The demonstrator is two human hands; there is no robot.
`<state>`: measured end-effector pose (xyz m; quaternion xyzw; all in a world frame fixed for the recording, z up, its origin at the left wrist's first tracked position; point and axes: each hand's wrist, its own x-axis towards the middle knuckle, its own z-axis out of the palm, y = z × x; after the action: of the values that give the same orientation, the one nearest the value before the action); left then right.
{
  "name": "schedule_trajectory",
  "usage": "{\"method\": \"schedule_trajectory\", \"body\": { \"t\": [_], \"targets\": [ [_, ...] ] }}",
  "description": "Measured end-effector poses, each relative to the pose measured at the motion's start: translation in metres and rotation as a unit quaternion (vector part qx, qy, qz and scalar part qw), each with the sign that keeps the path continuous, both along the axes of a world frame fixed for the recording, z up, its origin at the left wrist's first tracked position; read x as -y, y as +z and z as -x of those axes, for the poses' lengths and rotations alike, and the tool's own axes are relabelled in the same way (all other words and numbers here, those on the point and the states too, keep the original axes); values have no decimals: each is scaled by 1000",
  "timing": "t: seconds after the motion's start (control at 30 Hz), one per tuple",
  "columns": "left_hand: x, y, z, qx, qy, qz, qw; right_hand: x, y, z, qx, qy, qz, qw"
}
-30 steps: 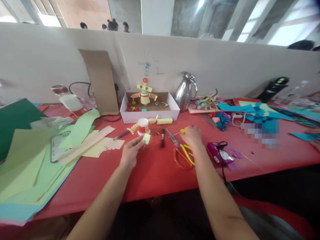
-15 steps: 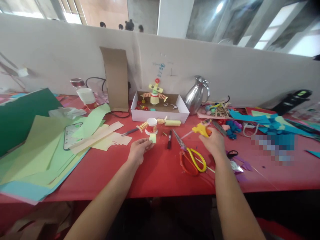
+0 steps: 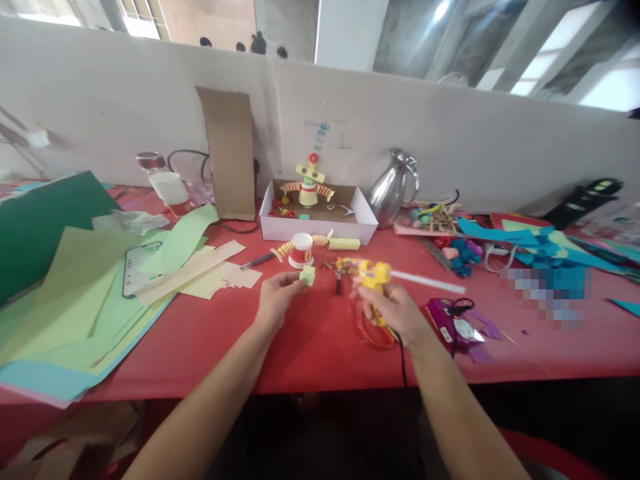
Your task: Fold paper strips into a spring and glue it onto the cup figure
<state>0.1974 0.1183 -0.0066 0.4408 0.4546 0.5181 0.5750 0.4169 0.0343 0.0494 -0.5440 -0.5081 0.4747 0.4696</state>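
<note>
Gripping a yellow glue gun point(image 3: 373, 275) at frame centre, the right hand point(image 3: 395, 310) is closed round its handle | small pale-green paper piece point(image 3: 307, 275) is pinched by the left hand point(image 3: 278, 298), just left of the gun | red-banded paper cup point(image 3: 302, 249) stands just above | scissors point(image 3: 373, 330) lie under the right hand.

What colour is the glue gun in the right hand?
Yellow: the glue gun in the right hand, seen in the head view.
</note>
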Motion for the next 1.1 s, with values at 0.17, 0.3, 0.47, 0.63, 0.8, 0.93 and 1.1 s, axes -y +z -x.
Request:
{"method": "schedule_trajectory", "body": {
  "t": [0.17,0.3,0.47,0.63,0.8,0.93,1.1],
  "targets": [
    [3,5,-1,-3,-12,-4,1000,-1,-18,33,63,10,-40,997],
    [3,4,-1,-1,-17,-12,1000,-5,-24,36,66,30,-48,996],
    [5,5,-1,-6,-15,-19,1000,-5,-23,39,78,17,-51,995],
    [5,6,-1,-8,-14,-15,1000,-4,-21,41,84,12,-46,995],
    [4,4,-1,-3,-10,-11,1000,-1,-21,38,116,5,-49,992],
    [3,2,-1,0,-5,-11,1000,0,-21,31,139,-1,-44,989],
    [3,3,-1,6,-5,-12,1000,3,-22,29,150,-3,-36,988]
  ]
}}
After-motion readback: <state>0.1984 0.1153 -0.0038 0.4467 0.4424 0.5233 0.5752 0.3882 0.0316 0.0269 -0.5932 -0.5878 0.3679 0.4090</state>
